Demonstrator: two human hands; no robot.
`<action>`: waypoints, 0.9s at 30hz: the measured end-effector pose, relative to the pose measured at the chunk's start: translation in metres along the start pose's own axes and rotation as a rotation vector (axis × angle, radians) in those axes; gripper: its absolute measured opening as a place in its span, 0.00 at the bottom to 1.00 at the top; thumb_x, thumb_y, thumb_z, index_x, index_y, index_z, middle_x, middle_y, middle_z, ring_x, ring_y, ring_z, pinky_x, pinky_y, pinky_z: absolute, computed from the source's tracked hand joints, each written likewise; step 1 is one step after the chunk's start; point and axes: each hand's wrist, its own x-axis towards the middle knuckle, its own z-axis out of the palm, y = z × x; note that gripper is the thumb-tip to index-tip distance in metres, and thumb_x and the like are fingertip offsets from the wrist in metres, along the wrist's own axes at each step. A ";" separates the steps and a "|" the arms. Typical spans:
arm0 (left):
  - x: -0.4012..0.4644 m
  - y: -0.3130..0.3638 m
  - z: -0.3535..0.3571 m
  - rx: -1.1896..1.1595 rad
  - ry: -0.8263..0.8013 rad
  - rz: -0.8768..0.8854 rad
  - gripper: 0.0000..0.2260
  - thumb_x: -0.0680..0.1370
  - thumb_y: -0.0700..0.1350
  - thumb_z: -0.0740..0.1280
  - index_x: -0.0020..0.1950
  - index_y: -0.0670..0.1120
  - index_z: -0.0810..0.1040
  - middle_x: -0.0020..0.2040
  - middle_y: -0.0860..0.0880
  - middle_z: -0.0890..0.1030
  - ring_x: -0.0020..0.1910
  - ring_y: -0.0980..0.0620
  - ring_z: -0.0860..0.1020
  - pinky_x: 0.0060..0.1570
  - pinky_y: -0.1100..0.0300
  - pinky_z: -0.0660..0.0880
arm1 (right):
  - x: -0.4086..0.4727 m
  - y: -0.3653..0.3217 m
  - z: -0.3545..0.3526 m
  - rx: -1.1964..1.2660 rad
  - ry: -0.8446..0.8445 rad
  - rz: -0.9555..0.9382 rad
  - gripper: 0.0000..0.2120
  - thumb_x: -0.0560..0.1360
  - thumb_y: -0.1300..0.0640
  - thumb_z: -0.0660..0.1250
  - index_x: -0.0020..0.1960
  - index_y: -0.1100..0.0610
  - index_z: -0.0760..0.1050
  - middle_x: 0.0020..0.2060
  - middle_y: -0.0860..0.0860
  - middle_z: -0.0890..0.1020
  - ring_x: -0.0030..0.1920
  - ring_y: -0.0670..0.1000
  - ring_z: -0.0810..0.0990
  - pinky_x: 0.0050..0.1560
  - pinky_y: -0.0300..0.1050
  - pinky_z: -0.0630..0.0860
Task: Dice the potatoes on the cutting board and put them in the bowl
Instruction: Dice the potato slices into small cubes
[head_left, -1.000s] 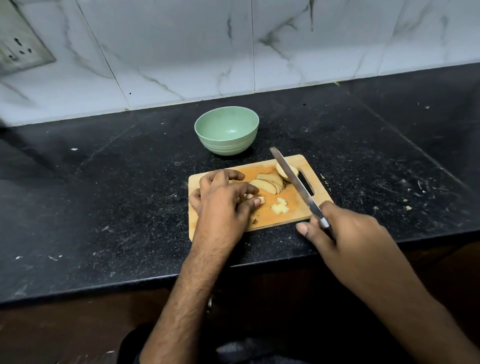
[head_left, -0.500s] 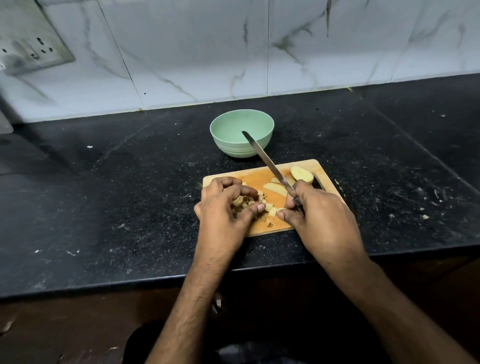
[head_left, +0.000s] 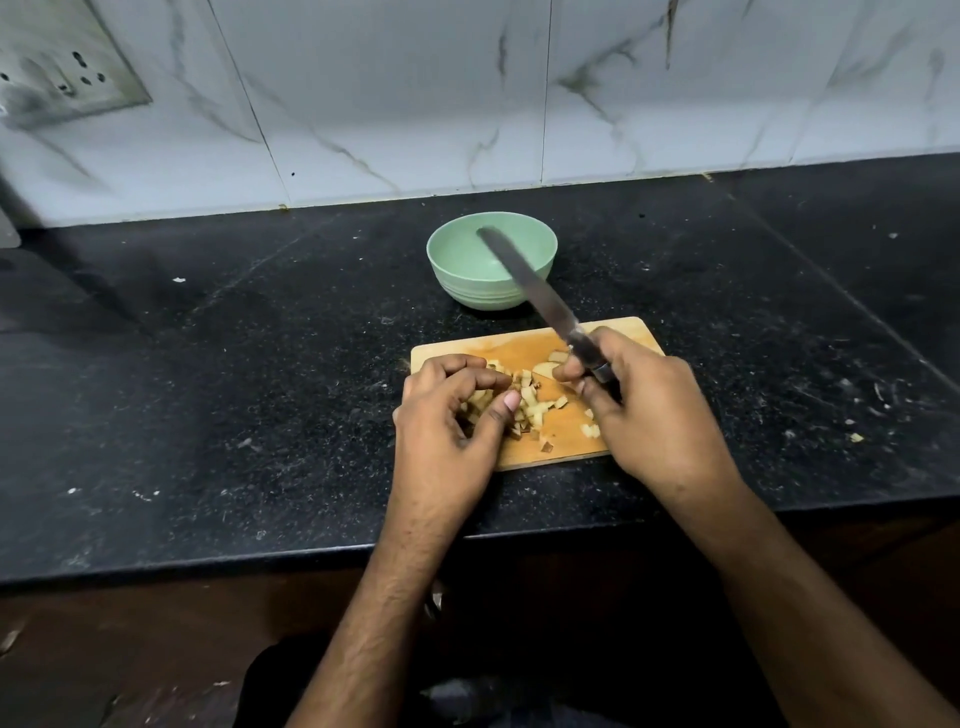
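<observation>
Potatoes (head_left: 524, 402): most are lying as small dice in a heap on the board (head_left: 524, 345), in the middle and toward the left; one or two larger pieces (head_left: 551, 364) are lying near the right hand.
Board: it is sitting on the dark surface (head_left: 208, 389), near the front edge.
Bowl (head_left: 457, 270): it is standing just behind the board, and as far as I can see it is holding no potato.
Left hand (head_left: 449, 415): the grip is curling around the heap, fingers bent and touching the dice; I cannot tell if it is really clenching them.
Right hand (head_left: 649, 405): the grip is grasping the knife (head_left: 535, 288) by the handle, blade pointing up and away, above the bowl, not touching the board.
Progress: dicing is looking almost finished, but the larger pieces are probably still needing cuts.
Remaining: moving all the dice into the bowl; this part is not yet begun.
Risk: small dice are sitting close to the board edge and may be falling on the surface.
</observation>
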 end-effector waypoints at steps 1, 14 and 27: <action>0.000 0.000 0.000 0.010 -0.012 0.007 0.09 0.75 0.53 0.74 0.54 0.54 0.84 0.58 0.60 0.77 0.63 0.61 0.72 0.65 0.46 0.71 | -0.002 0.003 -0.004 0.033 0.023 0.024 0.08 0.80 0.57 0.68 0.51 0.43 0.75 0.44 0.35 0.83 0.47 0.35 0.80 0.49 0.38 0.78; 0.002 0.002 0.008 0.232 -0.163 0.037 0.33 0.71 0.68 0.71 0.72 0.56 0.72 0.79 0.55 0.62 0.79 0.58 0.51 0.77 0.40 0.51 | -0.016 0.015 -0.008 -0.224 -0.161 0.109 0.15 0.78 0.53 0.71 0.63 0.51 0.76 0.53 0.46 0.73 0.50 0.45 0.69 0.47 0.40 0.63; 0.009 0.001 0.011 0.230 -0.182 -0.001 0.31 0.72 0.58 0.76 0.72 0.50 0.73 0.73 0.55 0.70 0.71 0.55 0.68 0.72 0.50 0.67 | 0.014 -0.016 0.022 -0.046 -0.031 -0.009 0.08 0.78 0.58 0.70 0.56 0.49 0.78 0.49 0.44 0.81 0.48 0.40 0.76 0.48 0.32 0.69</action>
